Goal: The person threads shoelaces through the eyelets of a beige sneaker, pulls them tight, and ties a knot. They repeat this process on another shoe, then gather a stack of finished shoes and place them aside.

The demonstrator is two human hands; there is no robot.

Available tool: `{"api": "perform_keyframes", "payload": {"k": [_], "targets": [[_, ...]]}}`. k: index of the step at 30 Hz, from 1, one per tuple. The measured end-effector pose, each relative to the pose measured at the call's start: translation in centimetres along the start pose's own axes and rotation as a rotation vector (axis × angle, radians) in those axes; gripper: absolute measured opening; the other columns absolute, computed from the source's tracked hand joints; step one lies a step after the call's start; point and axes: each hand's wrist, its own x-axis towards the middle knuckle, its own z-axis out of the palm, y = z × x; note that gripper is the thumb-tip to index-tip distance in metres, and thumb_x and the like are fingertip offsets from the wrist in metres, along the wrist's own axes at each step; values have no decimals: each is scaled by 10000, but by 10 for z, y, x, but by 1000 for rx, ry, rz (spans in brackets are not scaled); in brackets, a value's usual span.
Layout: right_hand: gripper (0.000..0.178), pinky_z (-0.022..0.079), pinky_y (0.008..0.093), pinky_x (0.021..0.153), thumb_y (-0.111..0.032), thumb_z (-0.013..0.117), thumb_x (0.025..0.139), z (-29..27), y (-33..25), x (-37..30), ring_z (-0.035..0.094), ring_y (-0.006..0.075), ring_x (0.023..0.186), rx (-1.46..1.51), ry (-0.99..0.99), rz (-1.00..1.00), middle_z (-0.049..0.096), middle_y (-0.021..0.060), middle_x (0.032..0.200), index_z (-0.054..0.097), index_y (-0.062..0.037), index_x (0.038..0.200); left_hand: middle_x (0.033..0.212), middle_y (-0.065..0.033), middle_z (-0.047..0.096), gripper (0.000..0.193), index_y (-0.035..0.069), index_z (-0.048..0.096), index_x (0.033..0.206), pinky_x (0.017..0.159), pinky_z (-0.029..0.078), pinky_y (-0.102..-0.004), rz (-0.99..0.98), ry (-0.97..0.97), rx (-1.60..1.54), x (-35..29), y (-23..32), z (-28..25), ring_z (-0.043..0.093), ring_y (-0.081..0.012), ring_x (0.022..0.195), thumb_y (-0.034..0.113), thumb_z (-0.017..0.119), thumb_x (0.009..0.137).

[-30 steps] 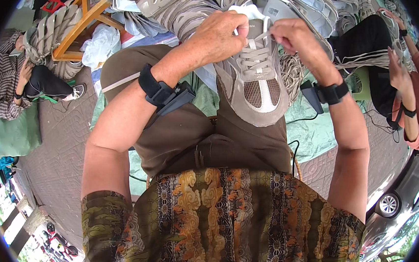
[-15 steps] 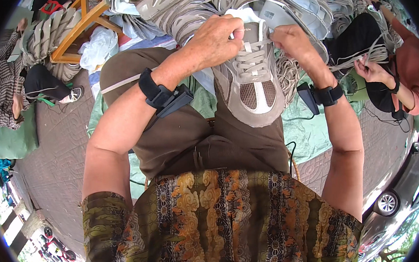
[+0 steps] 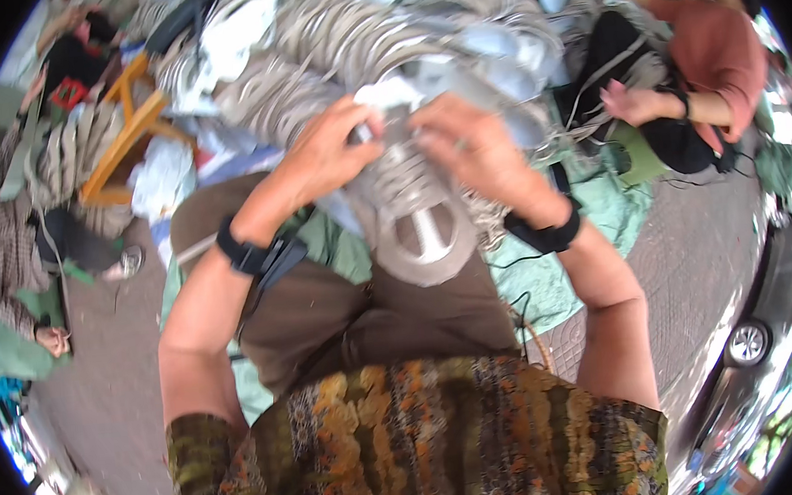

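Observation:
A grey-beige shoe upper with a white strip down its toe lies over my knees, toe toward me, with laces crossing its front. At its left collar edge, my left hand is closed, thumb and fingers pinched on the upper. My right hand is at the right side of the lace rows, fingers bent toward the tongue. Motion blurs those fingers, so what they grip cannot be made out. Both wrists wear black straps.
Piles of similar shoe uppers spread beyond my knees. A wooden stool frame and a white plastic bag are at far left. People sit at left and right, one in a pink top. A green sheet lies below.
The view has shifted, so the upper appears lower and further left. My right hand has turned over the lace rows, its fingers now nearer the tongue; my left stays at the collar.

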Motion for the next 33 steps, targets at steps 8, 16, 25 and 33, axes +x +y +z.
{"api": "perform_keyframes", "payload": {"k": [8,16,25,33], "targets": [[138,468,439,620,-63,621,816,20,-2,6,580,359,743,-128,-110,6,512,130,898,532,-36,918,970,-146,527,136,7,519,867,841,415,-393,203,-45,298,-4,23,-5,502,-356,959,-11,599,759],[96,454,438,585,-73,580,853,25,3,7,586,359,709,-80,-123,4,550,153,827,511,-21,895,824,-142,542,92,10,491,850,678,430,-424,139,-42,408,-11,32,0,530,-355,764,-1,570,804],[58,381,201,536,-115,609,894,8,42,16,471,44,608,664,-331,178,543,-56,706,575,-80,925,617,-11,541,54,13,576,893,549,405,-265,-273,-168,-183,-20,1,-19,501,-89,575,48,546,866],[169,330,162,479,-187,691,851,-34,45,5,446,7,572,822,-457,590,544,-57,707,583,-105,952,666,27,511,106,23,587,863,590,368,-244,-401,-224,-44,-46,-9,-54,474,-63,639,105,532,902]]}}
